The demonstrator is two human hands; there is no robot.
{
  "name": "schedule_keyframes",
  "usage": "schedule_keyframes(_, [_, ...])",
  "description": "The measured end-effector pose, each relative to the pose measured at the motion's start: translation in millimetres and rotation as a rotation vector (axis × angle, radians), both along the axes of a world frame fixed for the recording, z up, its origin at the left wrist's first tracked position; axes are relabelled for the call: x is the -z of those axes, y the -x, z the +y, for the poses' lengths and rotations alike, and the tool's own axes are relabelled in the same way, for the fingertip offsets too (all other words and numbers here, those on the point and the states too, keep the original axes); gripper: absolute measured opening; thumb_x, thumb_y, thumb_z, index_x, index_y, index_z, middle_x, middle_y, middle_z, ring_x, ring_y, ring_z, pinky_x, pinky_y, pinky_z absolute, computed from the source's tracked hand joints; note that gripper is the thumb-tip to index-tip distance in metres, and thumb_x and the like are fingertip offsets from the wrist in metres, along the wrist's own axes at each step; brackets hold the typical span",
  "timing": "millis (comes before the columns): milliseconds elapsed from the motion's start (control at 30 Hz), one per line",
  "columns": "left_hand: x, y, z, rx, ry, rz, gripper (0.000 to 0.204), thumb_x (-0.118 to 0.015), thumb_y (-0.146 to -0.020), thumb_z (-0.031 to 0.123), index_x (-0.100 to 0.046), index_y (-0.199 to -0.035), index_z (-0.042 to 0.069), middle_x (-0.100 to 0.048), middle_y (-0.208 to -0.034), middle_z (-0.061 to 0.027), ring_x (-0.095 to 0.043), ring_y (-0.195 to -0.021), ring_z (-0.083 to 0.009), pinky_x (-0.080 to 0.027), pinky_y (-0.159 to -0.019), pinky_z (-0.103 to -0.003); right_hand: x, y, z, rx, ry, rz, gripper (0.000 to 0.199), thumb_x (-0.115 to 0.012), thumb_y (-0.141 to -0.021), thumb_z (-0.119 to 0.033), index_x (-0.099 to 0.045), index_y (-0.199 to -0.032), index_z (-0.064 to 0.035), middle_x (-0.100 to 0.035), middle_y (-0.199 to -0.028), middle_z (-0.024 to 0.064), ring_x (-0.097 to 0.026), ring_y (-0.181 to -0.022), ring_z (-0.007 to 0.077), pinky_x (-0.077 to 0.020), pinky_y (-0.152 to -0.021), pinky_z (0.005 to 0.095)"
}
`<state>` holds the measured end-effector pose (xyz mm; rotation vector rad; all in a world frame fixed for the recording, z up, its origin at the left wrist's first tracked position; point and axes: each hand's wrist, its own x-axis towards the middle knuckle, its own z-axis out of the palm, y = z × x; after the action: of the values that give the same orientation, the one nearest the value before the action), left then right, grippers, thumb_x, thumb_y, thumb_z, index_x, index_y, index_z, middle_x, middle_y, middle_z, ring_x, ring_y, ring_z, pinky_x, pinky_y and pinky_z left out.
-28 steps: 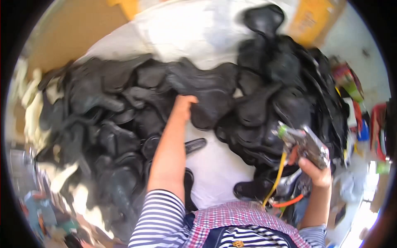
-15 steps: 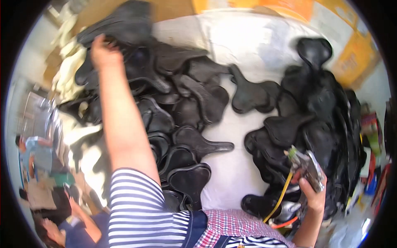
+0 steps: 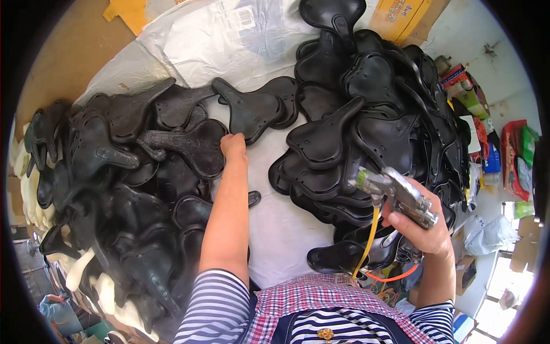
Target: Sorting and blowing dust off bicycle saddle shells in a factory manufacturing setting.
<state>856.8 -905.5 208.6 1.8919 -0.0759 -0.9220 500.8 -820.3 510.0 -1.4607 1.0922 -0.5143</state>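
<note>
My left hand [image 3: 234,148] reaches forward, its fingers closed at the wide end of a dusty black bicycle saddle cover [image 3: 197,144] on the left pile. Just beyond it, another black saddle cover [image 3: 249,112] lies on the white sheet [image 3: 278,212]. In my right hand [image 3: 421,223] is a metal spray gun [image 3: 404,198] with a green tip and a yellow hose [image 3: 369,241]. The gun is in front of the right pile of smooth black saddle covers [image 3: 321,135], its tip toward the left.
Cream-coloured pieces [image 3: 106,295] lie below the left pile. An orange hose [image 3: 398,276] curves beneath my right hand. Printed white plastic sheeting [image 3: 212,43] and yellow-printed cardboard [image 3: 401,20] line the far side. Colourful bags [image 3: 518,160] hang at the right.
My left hand has moved from a large black saddle cover at the far left to the dusty one nearer the middle. The view has swung right; the spray gun stays in my right hand.
</note>
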Motion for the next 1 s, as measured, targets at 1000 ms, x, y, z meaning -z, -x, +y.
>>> schedule_keyframes(1000, [-43,-16,38,0.021,0.66,0.465,0.027,-0.055,-0.082,-0.007,-0.056,-0.109,-0.005,-0.058,-0.115,-0.0116,-0.054,-0.107,-0.0223,-0.04,-0.097,-0.034,-15,-16,-44,0.114,0.113,-0.016,0.04,-0.067,-0.081,-0.009,-0.054,-0.117,0.0037,-0.063,-0.086,0.0073,-0.061,-0.073,0.0129,-0.0501,-0.069,0.0257])
